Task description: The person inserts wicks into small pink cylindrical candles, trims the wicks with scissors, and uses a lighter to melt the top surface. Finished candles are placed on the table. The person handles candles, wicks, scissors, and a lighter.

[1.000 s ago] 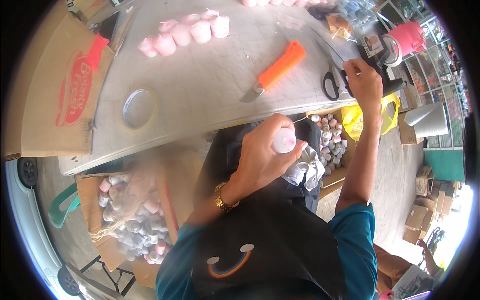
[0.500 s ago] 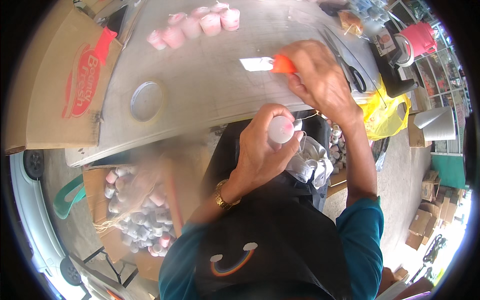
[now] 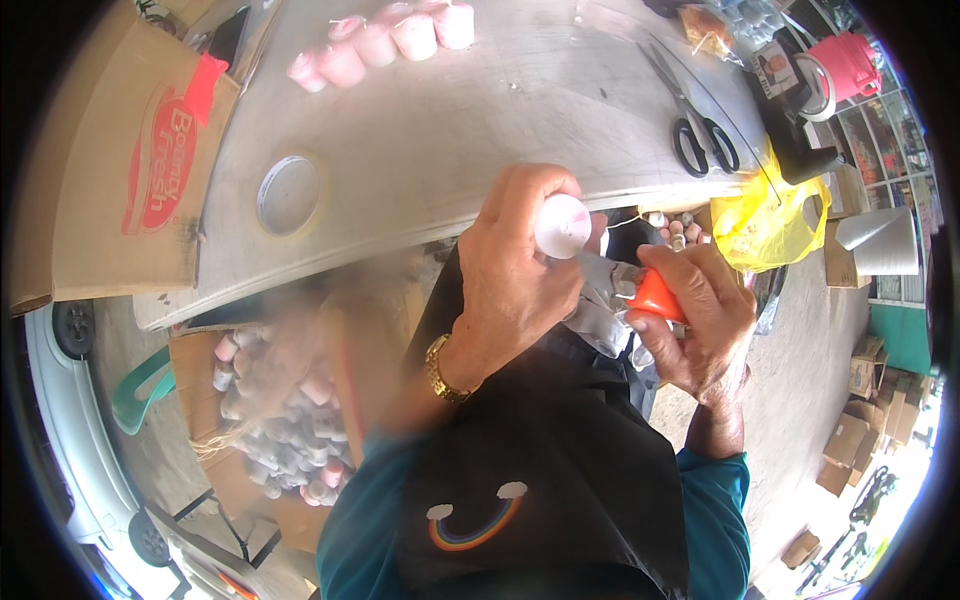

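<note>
My left hand [image 3: 515, 260] is closed around a small whitish-pink candle [image 3: 563, 226], its round end turned up, just off the table's front edge. In my right hand [image 3: 705, 315] is an orange-handled knife [image 3: 657, 297], gripped by the handle. Its blade lies beside the candle, partly hidden by my left fingers; whether it touches the wax I cannot tell. Crumpled whitish material [image 3: 600, 325] shows below both hands, over my black apron [image 3: 560, 455]. A group of pink-and-white candles [image 3: 375, 45] stands at the back of the table [image 3: 420, 150].
Scissors [image 3: 703, 122] and a thin rod lie at the table's right, near a yellow plastic bag [image 3: 760, 232]. A tape roll [image 3: 263, 205] lies at left, beside a cardboard box [image 3: 90, 150]. An open carton [image 3: 195, 390] of candle-like pieces stands below the table. A pink jug [image 3: 850, 65] stands far right.
My right hand has come down and toward me with the knife, from over the table to beside the candle. My left hand has shifted slightly up, still holding the candle.
</note>
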A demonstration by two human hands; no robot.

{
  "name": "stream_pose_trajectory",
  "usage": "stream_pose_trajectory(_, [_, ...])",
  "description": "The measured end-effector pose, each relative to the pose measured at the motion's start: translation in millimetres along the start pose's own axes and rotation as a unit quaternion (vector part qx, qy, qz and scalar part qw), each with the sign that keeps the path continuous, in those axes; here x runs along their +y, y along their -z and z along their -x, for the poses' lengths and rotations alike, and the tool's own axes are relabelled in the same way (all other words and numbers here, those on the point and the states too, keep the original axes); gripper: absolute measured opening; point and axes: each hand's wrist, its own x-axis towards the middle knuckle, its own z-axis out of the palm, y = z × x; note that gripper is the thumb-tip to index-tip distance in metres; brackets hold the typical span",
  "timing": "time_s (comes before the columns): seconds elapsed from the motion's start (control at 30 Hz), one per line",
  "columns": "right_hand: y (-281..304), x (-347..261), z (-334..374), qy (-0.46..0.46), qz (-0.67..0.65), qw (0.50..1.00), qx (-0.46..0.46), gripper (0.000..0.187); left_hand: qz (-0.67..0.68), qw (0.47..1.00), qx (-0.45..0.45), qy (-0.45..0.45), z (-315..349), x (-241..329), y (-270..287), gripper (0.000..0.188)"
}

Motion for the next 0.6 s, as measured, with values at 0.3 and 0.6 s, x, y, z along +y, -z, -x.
stream_pose_trajectory(0.3, [-8.8, -4.0, 2.1, 0.003, 0.017, 0.999, 0.027, 0.046, -0.033, 0.999, 0.022, -0.029, -1.9, 5.6, 0.3, 0.03])
stream_pose_trajectory(0.6, [-7.0, -6.3, 1.7, 0.002, 0.047, 0.999, 0.02, 0.047, -0.04, 0.998, 0.019, -0.043, -2.7, 4.2, 1.4, 0.032])
